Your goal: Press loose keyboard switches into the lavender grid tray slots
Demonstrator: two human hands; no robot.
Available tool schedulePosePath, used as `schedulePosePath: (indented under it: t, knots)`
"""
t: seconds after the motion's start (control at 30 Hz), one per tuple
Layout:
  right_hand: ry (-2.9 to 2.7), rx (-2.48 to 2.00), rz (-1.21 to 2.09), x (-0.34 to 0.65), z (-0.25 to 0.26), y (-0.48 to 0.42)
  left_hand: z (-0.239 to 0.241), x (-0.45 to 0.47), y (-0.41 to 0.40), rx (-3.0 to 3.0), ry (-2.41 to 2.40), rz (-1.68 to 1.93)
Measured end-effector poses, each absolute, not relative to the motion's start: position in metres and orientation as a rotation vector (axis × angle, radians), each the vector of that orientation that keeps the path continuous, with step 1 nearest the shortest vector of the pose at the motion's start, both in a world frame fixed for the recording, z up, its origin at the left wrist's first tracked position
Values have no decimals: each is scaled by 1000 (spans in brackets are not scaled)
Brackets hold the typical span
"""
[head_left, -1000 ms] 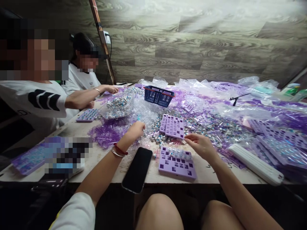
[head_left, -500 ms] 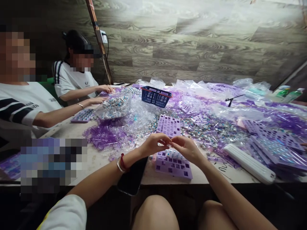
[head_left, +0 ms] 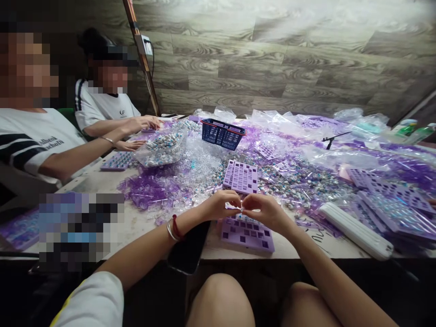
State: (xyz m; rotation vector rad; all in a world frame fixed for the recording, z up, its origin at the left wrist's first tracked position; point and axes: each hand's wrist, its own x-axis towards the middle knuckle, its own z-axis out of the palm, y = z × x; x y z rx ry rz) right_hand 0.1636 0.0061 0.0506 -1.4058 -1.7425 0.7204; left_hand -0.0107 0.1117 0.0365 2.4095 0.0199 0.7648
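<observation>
A flat purple slotted tray [head_left: 247, 235] of matt plastic, pierced with square holes, lies at the near edge of the worn pale table [head_left: 306, 249]. Over its far rim the left hand [head_left: 220, 205] and right hand [head_left: 264, 211] meet, each with thumb and forefinger pinched on one small pale piece [head_left: 241, 209], too small to make out. Left of the tray, a glossy black phone [head_left: 189, 250] overhangs the table edge. Bare tabletop lies open to either side. Right of the tray lies a long white ribbed bar [head_left: 354, 229]. Beyond the tray, a stack of like trays [head_left: 240, 176] sits amid loose small switches [head_left: 299, 181] and crinkled clear film. Farther beyond is a blue lattice basket [head_left: 222, 134]. Far left of the tray, another person's hand [head_left: 131, 145] rests by a clear bag of switches [head_left: 161, 147].
</observation>
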Motion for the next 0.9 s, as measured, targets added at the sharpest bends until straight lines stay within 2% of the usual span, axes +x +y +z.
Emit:
schedulePosePath:
  t: [0.23, 0.6, 0.9]
  knots:
    - [-1931, -1451, 456, 157, 54, 5, 35, -12, 111, 2459, 5, 685]
    - [-2144, -1397, 344, 164, 52, 4, 30, -10, 112, 2563, 8, 560]
    - [-2144, -1392, 350, 163, 51, 5, 23, -9, 116, 2600, -59, 605]
